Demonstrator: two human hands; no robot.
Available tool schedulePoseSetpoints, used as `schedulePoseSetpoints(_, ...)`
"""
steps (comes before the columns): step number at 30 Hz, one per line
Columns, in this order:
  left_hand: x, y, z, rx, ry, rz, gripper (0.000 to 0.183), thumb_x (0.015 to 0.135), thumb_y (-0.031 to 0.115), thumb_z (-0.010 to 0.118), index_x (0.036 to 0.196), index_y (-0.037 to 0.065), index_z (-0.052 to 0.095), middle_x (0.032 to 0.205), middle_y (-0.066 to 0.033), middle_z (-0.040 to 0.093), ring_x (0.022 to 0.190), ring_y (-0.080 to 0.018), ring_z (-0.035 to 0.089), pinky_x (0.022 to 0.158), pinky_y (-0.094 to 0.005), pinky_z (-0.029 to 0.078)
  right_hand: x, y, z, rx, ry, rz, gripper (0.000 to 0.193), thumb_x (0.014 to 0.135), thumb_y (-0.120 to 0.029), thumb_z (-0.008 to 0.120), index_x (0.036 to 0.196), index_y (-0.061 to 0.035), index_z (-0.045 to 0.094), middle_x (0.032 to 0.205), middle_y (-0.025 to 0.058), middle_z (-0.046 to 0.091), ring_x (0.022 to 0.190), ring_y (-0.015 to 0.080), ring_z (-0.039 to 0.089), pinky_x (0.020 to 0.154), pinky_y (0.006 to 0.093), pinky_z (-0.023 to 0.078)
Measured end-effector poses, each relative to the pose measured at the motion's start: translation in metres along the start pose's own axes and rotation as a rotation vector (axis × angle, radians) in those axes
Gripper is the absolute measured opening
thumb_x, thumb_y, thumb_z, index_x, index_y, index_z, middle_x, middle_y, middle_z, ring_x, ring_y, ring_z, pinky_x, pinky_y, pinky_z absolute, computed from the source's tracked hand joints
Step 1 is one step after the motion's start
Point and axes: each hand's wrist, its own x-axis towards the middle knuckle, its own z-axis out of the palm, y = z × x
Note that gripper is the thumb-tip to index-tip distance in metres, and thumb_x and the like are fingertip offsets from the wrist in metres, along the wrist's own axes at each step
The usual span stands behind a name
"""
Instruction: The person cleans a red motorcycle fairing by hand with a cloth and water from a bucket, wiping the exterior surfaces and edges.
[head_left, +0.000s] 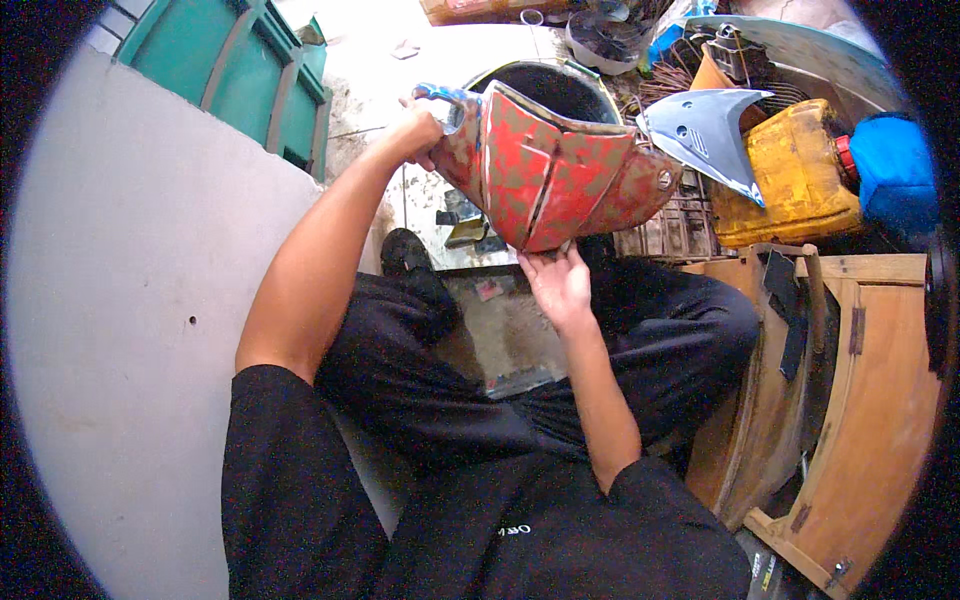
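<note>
A motorcycle body panel, its red paint worn in brownish patches, is held up in front of me. At the panel's upper left end, my left hand is closed round the narrow arm, which has a blue and grey tip. My right hand is turned palm up at the bottom edge, its fingertips and thumb pressed on that edge and partly hidden behind it. Beyond the panel stands a black round tub, partly covered by it. Small dark blocks or pads lie on the floor below the panel's left side.
A grey pointed panel lies at the right, near a yellow jerrycan and a blue container. Wooden cabinet doors lean at my right. A white wall runs along my left, with a green door further off.
</note>
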Motion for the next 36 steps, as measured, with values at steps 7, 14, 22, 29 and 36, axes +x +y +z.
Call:
schedulePoseSetpoints(7,-0.002,0.011,-0.022,0.178,-0.064,-0.021,0.038,0.060,0.048,0.080,0.080,0.016,0.075,0.069,-0.0006,0.070,0.076,-0.0260,0.068,0.084,-0.0684,0.041,-0.032,0.012,0.015,-0.722,0.200,-0.825,0.053,0.101,-0.036,0.042,0.133,0.0073,0.041,0.132,0.0150,0.049,0.118,0.0209,0.049,0.106,0.0368,0.033)
schedulePoseSetpoints(14,0.015,0.005,-0.014,-0.101,-0.166,-0.088,0.045,0.057,0.033,0.086,0.093,0.010,0.072,0.096,-0.0063,0.069,0.088,-0.0256,0.066,0.082,-0.0355,0.051,-0.012,0.036,-0.009,-1.621,0.180,-1.090,0.067,0.101,-0.029,0.037,0.147,0.0067,0.003,0.154,0.0269,-0.005,0.144,0.0372,-0.004,0.116,0.0437,0.002)
schedulePoseSetpoints(22,0.000,0.017,-0.041,-0.486,-0.040,-0.251,0.087,0.044,0.025,0.093,0.122,0.007,0.057,0.118,-0.0080,0.062,0.104,-0.0251,0.060,0.091,-0.0381,0.049,-0.005,0.028,-0.003,-1.812,0.211,-1.234,0.072,0.099,-0.033,0.042,0.149,0.0028,0.006,0.155,0.0251,0.003,0.145,0.0370,0.002,0.113,0.0559,-0.002)
schedulePoseSetpoints(29,-0.015,-0.009,-0.008,0.041,0.256,0.024,0.091,0.044,0.031,0.093,0.125,0.012,0.057,0.119,-0.0082,0.062,0.111,-0.0313,0.057,0.095,-0.0410,0.046,-0.011,0.044,-0.025,-2.082,-0.035,-1.235,0.076,0.095,-0.035,0.049,0.149,0.0018,0.011,0.156,0.0226,0.007,0.145,0.0349,0.006,0.113,0.0562,-0.002)
schedulePoseSetpoints(36,-0.029,-0.028,-0.002,-0.027,-0.297,-0.237,0.070,0.047,0.035,0.092,0.109,0.012,0.069,0.117,-0.0080,0.064,0.122,-0.0315,0.049,0.102,-0.0464,0.037,-0.004,0.038,0.016,-1.947,0.140,-1.274,0.074,0.096,-0.035,0.048,0.150,-0.0003,0.011,0.157,0.0196,0.009,0.146,0.0325,0.009,0.112,0.0584,0.001)
